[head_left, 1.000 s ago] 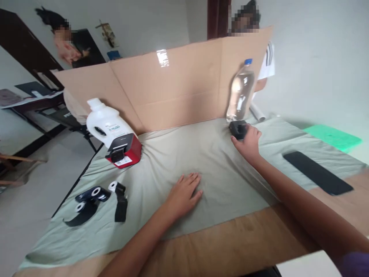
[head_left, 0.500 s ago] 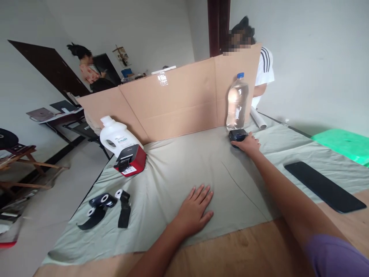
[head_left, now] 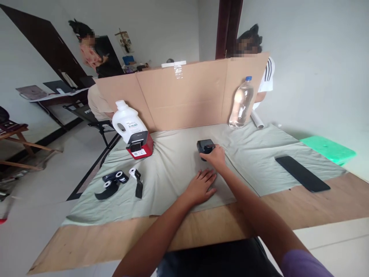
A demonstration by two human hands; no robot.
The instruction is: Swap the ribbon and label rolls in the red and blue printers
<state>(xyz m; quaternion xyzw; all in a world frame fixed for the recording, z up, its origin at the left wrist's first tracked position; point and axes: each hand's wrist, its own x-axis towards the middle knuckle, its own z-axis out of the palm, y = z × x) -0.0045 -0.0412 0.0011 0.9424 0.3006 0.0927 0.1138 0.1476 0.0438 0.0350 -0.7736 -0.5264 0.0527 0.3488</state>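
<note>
My right hand (head_left: pixel 216 158) grips a small black box-shaped device (head_left: pixel 204 144) that rests on the grey-green cloth (head_left: pixel 173 169). Its thumb is on the near side and the fingers are round the right side; what the device is for cannot be made out. My left hand (head_left: pixel 201 187) lies flat on the cloth just in front of it, fingers stretched out, holding nothing. To the left sits a red and black label printer (head_left: pixel 142 145), in front of a white jug (head_left: pixel 129 121). Nearer are several black rolls with white cores (head_left: pixel 117 181), one of them partly unwound (head_left: pixel 138 189).
A cardboard screen (head_left: pixel 184 100) stands across the back. A clear bottle with a blue cap (head_left: pixel 242 104) leans before it, beside a white tube (head_left: pixel 257 119). At right lie a black phone-like slab (head_left: pixel 302 173) and, beyond the table, a green stool (head_left: pixel 328 149). Other people are behind the screen.
My right hand has brought the black device from beside the bottle leftward and nearer, to the middle of the cloth. My left hand remains flat on the cloth. The camera view has shifted.
</note>
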